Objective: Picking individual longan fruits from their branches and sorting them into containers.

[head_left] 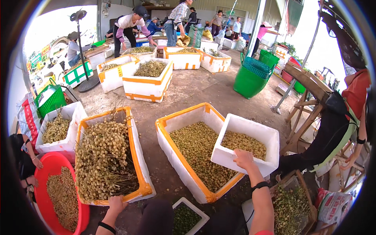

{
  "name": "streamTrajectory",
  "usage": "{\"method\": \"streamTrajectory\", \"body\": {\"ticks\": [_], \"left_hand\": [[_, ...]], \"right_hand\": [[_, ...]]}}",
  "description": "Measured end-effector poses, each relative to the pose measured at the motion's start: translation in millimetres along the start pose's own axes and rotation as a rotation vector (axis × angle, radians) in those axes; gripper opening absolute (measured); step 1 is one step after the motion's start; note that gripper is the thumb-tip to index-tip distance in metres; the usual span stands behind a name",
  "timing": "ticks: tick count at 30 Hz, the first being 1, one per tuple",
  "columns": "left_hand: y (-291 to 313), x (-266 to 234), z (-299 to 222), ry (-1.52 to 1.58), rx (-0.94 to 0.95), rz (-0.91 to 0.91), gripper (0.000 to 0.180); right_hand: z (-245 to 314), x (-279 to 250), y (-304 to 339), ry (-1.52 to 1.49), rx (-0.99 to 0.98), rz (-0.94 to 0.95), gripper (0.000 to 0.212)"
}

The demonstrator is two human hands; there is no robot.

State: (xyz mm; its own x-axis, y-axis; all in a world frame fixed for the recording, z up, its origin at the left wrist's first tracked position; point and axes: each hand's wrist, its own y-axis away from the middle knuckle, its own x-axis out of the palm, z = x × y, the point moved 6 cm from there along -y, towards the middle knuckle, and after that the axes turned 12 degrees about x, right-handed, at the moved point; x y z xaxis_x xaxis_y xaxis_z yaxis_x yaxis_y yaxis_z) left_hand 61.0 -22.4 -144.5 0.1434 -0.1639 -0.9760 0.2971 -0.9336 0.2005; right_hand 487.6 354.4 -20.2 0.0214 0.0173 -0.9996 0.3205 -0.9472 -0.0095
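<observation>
My left hand (pixel 116 204) is closed at the near orange-taped rim of a foam box (pixel 145 188), by the stem ends of longan bunches (pixel 103 156); what it grips is hidden. My right hand (pixel 244 159) is closed over the near side of a smaller white foam box (pixel 270 143), and I cannot make out anything in its fingers. That box holds loose longans (pixel 244 144) and rests on the right side of a larger taped foam box (pixel 172 156), with more loose fruit inside (pixel 196 145).
At the left, another person's hands (pixel 36 162) are at a red tub (pixel 84 211) of fruit. A small white box (pixel 197 227) with dark green contents sits by my legs. A wooden-framed tray (pixel 311 203) stands at right. Fruit boxes (pixel 147 86), green baskets (pixel 250 80) and people are behind.
</observation>
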Motion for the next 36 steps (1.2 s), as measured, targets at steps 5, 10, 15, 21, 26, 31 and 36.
{"method": "streamTrajectory", "body": {"ticks": [5, 10, 15, 21, 26, 31, 36], "left_hand": [[27.9, 16.1, 4.3, 0.026, -0.007, 0.001, 0.036], [12.5, 8.9, -20.5, 0.033, 0.07, -0.067, 0.042], [17.8, -51.6, -44.5, 0.066, 0.092, -0.055, 0.036], [-82.0, -81.2, -194.8, 1.661, 0.149, 0.491, 0.055], [-150.2, -85.4, -265.5, 2.52, -0.544, 0.692, 0.08], [-138.9, -78.2, -230.6, 2.528, -0.184, 0.186, 0.059], [-157.1, -74.2, -168.7, 2.505, -0.143, -0.262, 0.068]], "right_hand": [[8.7, -5.6, -6.7, -0.044, 0.013, 0.039, 0.028], [-40.2, -21.4, 10.9, -0.159, 0.08, -0.073, 0.031], [-18.1, -35.2, -1.7, -0.288, -0.01, -0.2, 0.031], [21.4, -53.3, 3.4, -0.27, -0.13, -0.229, 0.028], [101.8, -79.0, 26.0, -0.324, -0.442, -0.202, 0.026], [173.6, -83.9, 40.7, -0.231, -0.721, -0.18, 0.024], [228.5, -71.3, 19.8, -0.237, -0.86, -0.297, 0.021]]}}
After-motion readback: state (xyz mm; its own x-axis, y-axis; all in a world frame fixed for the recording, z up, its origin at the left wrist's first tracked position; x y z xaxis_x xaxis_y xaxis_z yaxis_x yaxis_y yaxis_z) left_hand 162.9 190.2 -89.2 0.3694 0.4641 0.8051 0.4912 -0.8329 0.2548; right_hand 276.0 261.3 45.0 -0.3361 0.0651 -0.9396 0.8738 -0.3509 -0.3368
